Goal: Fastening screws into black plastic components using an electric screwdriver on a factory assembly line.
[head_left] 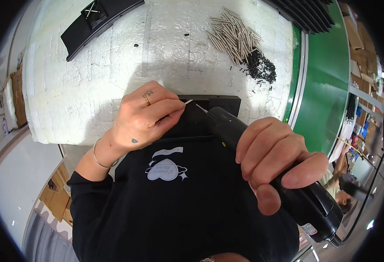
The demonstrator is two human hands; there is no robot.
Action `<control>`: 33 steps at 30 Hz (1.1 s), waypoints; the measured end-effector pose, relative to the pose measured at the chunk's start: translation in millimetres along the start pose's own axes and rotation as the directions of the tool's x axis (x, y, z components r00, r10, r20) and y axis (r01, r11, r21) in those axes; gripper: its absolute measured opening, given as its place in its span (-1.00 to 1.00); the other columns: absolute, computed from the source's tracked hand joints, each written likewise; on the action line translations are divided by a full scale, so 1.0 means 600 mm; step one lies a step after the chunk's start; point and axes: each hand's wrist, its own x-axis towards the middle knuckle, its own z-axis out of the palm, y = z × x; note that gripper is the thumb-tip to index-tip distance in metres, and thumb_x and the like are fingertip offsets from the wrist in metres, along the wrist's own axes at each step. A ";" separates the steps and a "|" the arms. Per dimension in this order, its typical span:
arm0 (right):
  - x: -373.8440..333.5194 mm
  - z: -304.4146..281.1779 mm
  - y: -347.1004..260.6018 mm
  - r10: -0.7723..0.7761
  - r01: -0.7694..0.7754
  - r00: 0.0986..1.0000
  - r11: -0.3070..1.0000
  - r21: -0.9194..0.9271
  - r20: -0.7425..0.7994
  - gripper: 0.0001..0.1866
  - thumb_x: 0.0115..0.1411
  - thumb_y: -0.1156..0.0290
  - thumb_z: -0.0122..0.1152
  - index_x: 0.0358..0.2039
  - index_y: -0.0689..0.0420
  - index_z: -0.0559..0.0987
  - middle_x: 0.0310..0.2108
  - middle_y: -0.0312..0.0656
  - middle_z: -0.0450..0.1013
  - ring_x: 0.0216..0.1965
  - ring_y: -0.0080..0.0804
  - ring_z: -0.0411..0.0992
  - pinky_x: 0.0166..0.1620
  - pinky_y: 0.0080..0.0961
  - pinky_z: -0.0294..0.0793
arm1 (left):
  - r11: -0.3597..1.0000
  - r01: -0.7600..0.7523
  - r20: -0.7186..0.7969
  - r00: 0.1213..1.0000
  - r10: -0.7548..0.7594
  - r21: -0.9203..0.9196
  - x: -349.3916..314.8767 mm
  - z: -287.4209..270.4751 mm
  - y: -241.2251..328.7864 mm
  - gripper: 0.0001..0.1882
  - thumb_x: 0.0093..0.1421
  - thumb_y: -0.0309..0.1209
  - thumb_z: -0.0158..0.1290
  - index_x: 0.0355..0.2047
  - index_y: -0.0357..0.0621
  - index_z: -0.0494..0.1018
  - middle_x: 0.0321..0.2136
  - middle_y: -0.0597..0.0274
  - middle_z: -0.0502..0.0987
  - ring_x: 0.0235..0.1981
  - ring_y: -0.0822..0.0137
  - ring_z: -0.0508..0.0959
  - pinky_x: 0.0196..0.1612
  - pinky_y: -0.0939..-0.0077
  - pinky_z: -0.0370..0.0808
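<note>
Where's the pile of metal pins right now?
In the head view the metal pins lie at upper right on the white foam bench top, just above a heap of small black screws and left of the green conveyor.

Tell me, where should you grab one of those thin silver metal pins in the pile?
Probably by the middle of its shaft, coming from above with thumb and forefinger. The thin silver metal pins lie flat and criss-crossed on the white foam sheet, so one on the pile's loose outer edge is easiest to pinch.
</note>
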 end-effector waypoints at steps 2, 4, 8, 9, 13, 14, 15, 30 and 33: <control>-0.003 0.000 -0.005 0.015 -0.015 1.000 1.000 -0.020 -0.018 -0.64 0.12 0.46 0.31 -0.17 -0.02 0.32 -0.64 -0.45 0.39 -0.71 -0.65 0.35 -0.54 -0.65 0.43 | 1.000 -0.007 -0.007 1.000 0.007 -0.012 0.001 0.002 0.000 -0.79 -0.20 -0.66 0.27 -0.48 -0.22 0.56 -0.51 0.24 0.54 -0.48 0.27 0.53 -0.46 0.48 0.49; -0.003 0.001 -0.008 0.029 -0.030 0.999 0.999 -0.028 -0.030 -0.65 0.12 0.46 0.30 -0.18 -0.03 0.31 -0.64 -0.46 0.38 -0.71 -0.66 0.35 -0.53 -0.66 0.43 | 1.000 -0.004 -0.010 1.000 0.003 -0.026 -0.001 0.003 0.002 -0.79 -0.19 -0.68 0.28 -0.48 -0.24 0.57 -0.51 0.22 0.55 -0.48 0.26 0.53 -0.45 0.47 0.48; 0.000 0.001 -0.007 0.034 -0.035 0.999 0.999 -0.010 -0.020 -0.65 0.12 0.45 0.31 -0.19 -0.04 0.31 -0.64 -0.46 0.39 -0.70 -0.66 0.35 -0.54 -0.66 0.43 | 1.000 0.003 -0.013 1.000 -0.003 -0.022 -0.003 0.007 -0.002 -0.80 -0.18 -0.68 0.29 -0.49 -0.25 0.56 -0.52 0.20 0.54 -0.49 0.26 0.53 -0.46 0.47 0.46; 0.001 0.000 -0.005 0.032 -0.032 0.999 0.999 -0.012 -0.014 -0.65 0.12 0.44 0.31 -0.19 -0.04 0.31 -0.64 -0.47 0.38 -0.71 -0.66 0.35 -0.54 -0.65 0.42 | 1.000 0.006 -0.016 1.000 -0.006 -0.021 -0.004 0.007 -0.002 -0.80 -0.18 -0.68 0.29 -0.49 -0.25 0.56 -0.52 0.20 0.54 -0.49 0.26 0.53 -0.46 0.47 0.46; 0.003 0.005 -0.001 0.058 -0.059 0.998 0.998 -0.038 -0.028 -0.65 0.11 0.44 0.31 -0.21 -0.04 0.31 -0.66 -0.47 0.37 -0.72 -0.66 0.35 -0.55 -0.65 0.42 | 1.000 -0.003 -0.041 0.999 0.003 -0.005 -0.005 0.010 -0.004 -0.80 -0.19 -0.67 0.30 -0.50 -0.25 0.55 -0.53 0.20 0.54 -0.50 0.26 0.53 -0.48 0.47 0.45; 0.003 0.005 0.000 0.060 -0.061 0.998 0.997 -0.038 -0.025 -0.65 0.11 0.44 0.31 -0.21 -0.04 0.31 -0.66 -0.47 0.37 -0.72 -0.66 0.35 -0.55 -0.65 0.42 | 1.000 -0.008 -0.052 0.999 0.008 -0.003 -0.006 0.011 -0.005 -0.80 -0.19 -0.67 0.30 -0.51 -0.24 0.55 -0.53 0.20 0.54 -0.50 0.26 0.53 -0.48 0.47 0.45; 0.004 0.005 0.000 0.061 -0.062 0.998 0.997 -0.037 -0.024 -0.65 0.11 0.44 0.32 -0.22 -0.04 0.31 -0.67 -0.47 0.37 -0.72 -0.66 0.35 -0.55 -0.65 0.42 | 1.000 -0.006 -0.054 0.999 0.005 -0.004 -0.005 0.012 -0.006 -0.80 -0.19 -0.67 0.30 -0.51 -0.24 0.55 -0.53 0.20 0.54 -0.50 0.26 0.53 -0.48 0.47 0.45; 0.023 0.013 0.002 0.115 -0.113 0.992 0.992 -0.053 0.047 -0.65 0.06 0.51 0.30 -0.28 -0.03 0.29 -0.66 -0.44 0.37 -0.73 -0.63 0.34 -0.56 -0.62 0.42 | 0.997 -0.078 -0.074 0.994 0.077 -0.014 -0.011 0.016 -0.010 -0.79 -0.21 -0.64 0.28 -0.52 -0.20 0.52 -0.55 0.27 0.51 -0.53 0.28 0.52 -0.57 0.48 0.45; 0.036 0.017 0.000 0.145 -0.139 0.984 0.988 -0.067 0.098 -0.65 0.05 0.53 0.29 -0.29 -0.01 0.27 -0.64 -0.41 0.38 -0.73 -0.60 0.35 -0.55 -0.60 0.43 | 0.994 -0.089 -0.058 0.995 0.086 -0.058 -0.018 0.021 -0.006 -0.79 -0.19 -0.65 0.30 -0.48 -0.26 0.54 -0.53 0.21 0.54 -0.54 0.24 0.51 -0.53 0.47 0.45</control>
